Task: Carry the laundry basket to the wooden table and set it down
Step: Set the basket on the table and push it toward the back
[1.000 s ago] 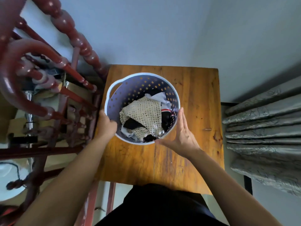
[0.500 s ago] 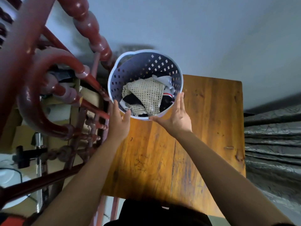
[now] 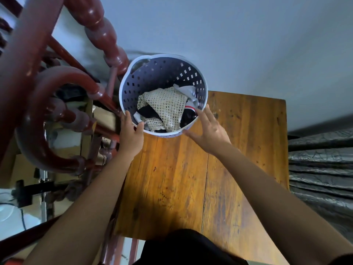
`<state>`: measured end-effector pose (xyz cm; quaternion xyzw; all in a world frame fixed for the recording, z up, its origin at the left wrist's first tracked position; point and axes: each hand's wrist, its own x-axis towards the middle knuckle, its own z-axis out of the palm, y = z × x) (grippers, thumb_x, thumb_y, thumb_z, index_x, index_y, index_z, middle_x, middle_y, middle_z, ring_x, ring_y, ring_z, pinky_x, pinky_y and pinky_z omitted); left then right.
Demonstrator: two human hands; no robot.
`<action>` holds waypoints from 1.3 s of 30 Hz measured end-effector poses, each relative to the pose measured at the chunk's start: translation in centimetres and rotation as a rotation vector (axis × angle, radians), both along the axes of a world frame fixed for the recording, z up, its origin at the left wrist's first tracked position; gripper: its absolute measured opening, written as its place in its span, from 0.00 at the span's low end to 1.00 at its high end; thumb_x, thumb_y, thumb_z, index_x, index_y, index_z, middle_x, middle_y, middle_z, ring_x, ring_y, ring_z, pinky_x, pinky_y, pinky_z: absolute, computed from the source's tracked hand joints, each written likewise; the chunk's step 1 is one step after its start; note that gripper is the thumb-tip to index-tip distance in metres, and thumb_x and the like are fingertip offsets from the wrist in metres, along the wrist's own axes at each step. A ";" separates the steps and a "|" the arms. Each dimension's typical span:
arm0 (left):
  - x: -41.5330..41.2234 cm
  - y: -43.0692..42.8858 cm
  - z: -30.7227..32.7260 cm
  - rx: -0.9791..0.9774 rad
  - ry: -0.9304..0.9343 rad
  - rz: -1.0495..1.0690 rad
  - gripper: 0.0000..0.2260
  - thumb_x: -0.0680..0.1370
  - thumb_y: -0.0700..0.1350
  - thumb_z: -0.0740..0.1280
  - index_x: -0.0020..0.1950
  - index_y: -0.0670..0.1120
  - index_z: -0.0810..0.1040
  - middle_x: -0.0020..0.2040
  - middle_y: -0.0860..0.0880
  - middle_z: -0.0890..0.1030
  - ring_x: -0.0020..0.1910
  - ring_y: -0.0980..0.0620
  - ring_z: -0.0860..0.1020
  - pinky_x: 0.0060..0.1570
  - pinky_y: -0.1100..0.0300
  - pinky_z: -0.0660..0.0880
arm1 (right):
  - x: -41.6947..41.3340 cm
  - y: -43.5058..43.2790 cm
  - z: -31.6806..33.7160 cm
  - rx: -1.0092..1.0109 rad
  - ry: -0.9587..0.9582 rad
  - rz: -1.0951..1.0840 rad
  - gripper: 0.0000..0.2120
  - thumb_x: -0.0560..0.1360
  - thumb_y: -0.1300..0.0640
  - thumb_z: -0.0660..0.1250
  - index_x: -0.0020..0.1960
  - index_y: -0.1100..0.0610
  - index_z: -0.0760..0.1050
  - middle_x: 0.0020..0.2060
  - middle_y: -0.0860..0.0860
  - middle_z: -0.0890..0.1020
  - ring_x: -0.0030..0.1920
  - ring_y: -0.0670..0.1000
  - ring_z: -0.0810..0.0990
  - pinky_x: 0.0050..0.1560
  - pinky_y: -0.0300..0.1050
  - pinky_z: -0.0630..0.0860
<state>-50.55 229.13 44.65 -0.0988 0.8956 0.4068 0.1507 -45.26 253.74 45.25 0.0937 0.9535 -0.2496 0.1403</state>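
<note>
Between your two hands sits the laundry basket point(image 3: 163, 94), a round, pale purple plastic tub with perforated walls and a white rim. From the head view, the only one you have, your left hand point(image 3: 130, 135) cups the near-left of the rim, thumb hooked over the edge and fingers wrapped outside the wall. Your right hand point(image 3: 209, 131) lies spread against the near-right of the rim, fingers extended along it and thumb under the near edge; it presses the basket more than it clasps it. Inside, just beyond your thumbs, lie a cream mesh cloth point(image 3: 166, 107) over dark garments and a pale grey piece point(image 3: 188, 92) toward the far right.

Under your wrists and forearms spreads the wooden table point(image 3: 238, 150). The basket stands at its far-left corner, beyond your fingertips, and its far side seems to overhang the table's far edge toward the wall. You cannot tell whether its base already bears on the wood or is held just above. Left of your left hand, close beside the basket, stand the turned red-brown posts of a wooden frame point(image 3: 107, 41).

By my reading, the carry is done and the set-down is at its end. What is left is to see that the base sits fully on the table, then let go.
</note>
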 end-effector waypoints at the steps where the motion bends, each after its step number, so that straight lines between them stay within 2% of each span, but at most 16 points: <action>1: 0.0 -0.1 0.3 -0.032 0.010 -0.020 0.31 0.85 0.47 0.59 0.84 0.40 0.51 0.86 0.43 0.46 0.85 0.46 0.47 0.81 0.54 0.48 | 0.2 0.5 -0.1 -0.002 0.021 0.029 0.37 0.76 0.31 0.60 0.80 0.43 0.56 0.84 0.51 0.51 0.77 0.59 0.69 0.56 0.55 0.83; 3: 0.5 0.0 0.8 -0.166 0.071 -0.078 0.28 0.85 0.48 0.59 0.83 0.42 0.57 0.86 0.41 0.45 0.85 0.44 0.47 0.79 0.53 0.51 | 0.6 1.2 0.0 -0.010 0.057 0.043 0.27 0.80 0.34 0.57 0.76 0.42 0.62 0.83 0.51 0.55 0.77 0.58 0.69 0.58 0.56 0.82; 5: 1.4 0.2 1.3 -0.329 0.192 -0.201 0.25 0.85 0.51 0.59 0.81 0.46 0.64 0.85 0.41 0.50 0.84 0.41 0.50 0.78 0.48 0.55 | 1.1 1.2 0.3 -0.049 0.082 0.018 0.24 0.82 0.36 0.55 0.75 0.42 0.66 0.83 0.50 0.57 0.77 0.57 0.69 0.61 0.57 0.80; 7: 2.5 0.5 1.5 -0.439 0.292 -0.415 0.23 0.84 0.56 0.57 0.77 0.47 0.72 0.82 0.42 0.63 0.82 0.41 0.60 0.76 0.42 0.60 | 1.2 1.1 0.6 -0.082 0.091 0.000 0.23 0.83 0.38 0.55 0.75 0.41 0.67 0.83 0.50 0.56 0.77 0.56 0.68 0.65 0.58 0.78; 9: 3.2 0.4 1.0 -0.510 0.307 -0.598 0.26 0.83 0.61 0.55 0.70 0.46 0.79 0.72 0.43 0.78 0.75 0.41 0.72 0.73 0.42 0.66 | 1.1 1.1 0.7 -0.094 0.080 -0.003 0.23 0.83 0.38 0.54 0.76 0.41 0.67 0.83 0.49 0.55 0.78 0.56 0.67 0.66 0.57 0.75; 11: 3.3 0.2 0.5 -0.509 0.295 -0.619 0.28 0.82 0.62 0.55 0.65 0.44 0.82 0.61 0.43 0.84 0.65 0.40 0.78 0.66 0.43 0.73 | 0.8 1.1 0.8 -0.091 0.070 -0.004 0.23 0.83 0.37 0.54 0.75 0.41 0.69 0.83 0.50 0.56 0.77 0.56 0.68 0.66 0.57 0.75; 14: 2.5 -0.1 0.5 -0.503 0.345 -0.581 0.24 0.81 0.57 0.60 0.57 0.39 0.85 0.51 0.41 0.86 0.56 0.39 0.81 0.56 0.45 0.78 | 0.6 1.1 0.8 -0.062 0.082 0.001 0.23 0.82 0.37 0.56 0.73 0.43 0.73 0.81 0.52 0.60 0.73 0.55 0.73 0.63 0.58 0.79; 16: 2.2 -0.6 0.5 -0.507 0.379 -0.584 0.21 0.81 0.54 0.62 0.54 0.38 0.85 0.49 0.40 0.86 0.54 0.37 0.82 0.53 0.45 0.79 | 0.6 0.9 0.7 -0.042 0.082 0.025 0.22 0.82 0.37 0.57 0.73 0.42 0.72 0.80 0.52 0.61 0.72 0.55 0.74 0.59 0.57 0.81; 18: 2.1 -1.3 0.4 -0.512 0.397 -0.574 0.21 0.81 0.53 0.63 0.54 0.37 0.86 0.50 0.39 0.86 0.57 0.37 0.82 0.54 0.45 0.80 | 0.4 0.5 0.5 -0.034 0.067 0.035 0.23 0.81 0.36 0.58 0.74 0.40 0.70 0.81 0.52 0.60 0.73 0.55 0.73 0.58 0.56 0.81; 22: 2.4 -1.2 0.1 -0.500 0.409 -0.502 0.20 0.81 0.52 0.64 0.55 0.37 0.86 0.53 0.38 0.86 0.62 0.36 0.81 0.60 0.42 0.79 | 0.0 -0.2 0.5 -0.036 -0.006 0.024 0.31 0.79 0.32 0.58 0.79 0.38 0.61 0.84 0.51 0.53 0.78 0.56 0.67 0.63 0.57 0.77; 25: 3.3 -0.5 0.1 -0.448 0.402 -0.442 0.17 0.81 0.49 0.66 0.58 0.37 0.85 0.56 0.39 0.86 0.64 0.36 0.80 0.63 0.41 0.77 | 0.0 -0.3 0.7 -0.036 -0.031 0.034 0.34 0.77 0.28 0.55 0.81 0.36 0.57 0.84 0.52 0.50 0.77 0.56 0.69 0.63 0.56 0.77; 29: 3.8 -0.3 -0.3 -0.380 0.402 -0.383 0.15 0.80 0.47 0.70 0.59 0.37 0.85 0.58 0.40 0.86 0.67 0.36 0.78 0.66 0.41 0.75 | -0.2 -0.5 0.7 -0.024 -0.022 0.015 0.33 0.77 0.27 0.54 0.79 0.36 0.59 0.84 0.52 0.52 0.77 0.56 0.70 0.62 0.56 0.77; 33: 3.3 -0.2 -0.2 -0.354 0.393 -0.374 0.18 0.80 0.52 0.67 0.57 0.38 0.86 0.55 0.41 0.87 0.65 0.38 0.80 0.66 0.39 0.75 | -0.4 -0.6 0.8 -0.011 -0.026 -0.006 0.31 0.77 0.28 0.55 0.78 0.36 0.61 0.84 0.51 0.54 0.79 0.55 0.66 0.60 0.55 0.78; 39: 3.0 -0.1 0.2 -0.347 0.394 -0.376 0.13 0.79 0.47 0.72 0.54 0.37 0.86 0.53 0.41 0.88 0.62 0.39 0.82 0.64 0.46 0.75 | -0.6 -0.8 0.8 0.006 -0.068 -0.012 0.32 0.77 0.27 0.52 0.79 0.35 0.58 0.84 0.50 0.51 0.79 0.56 0.66 0.56 0.55 0.80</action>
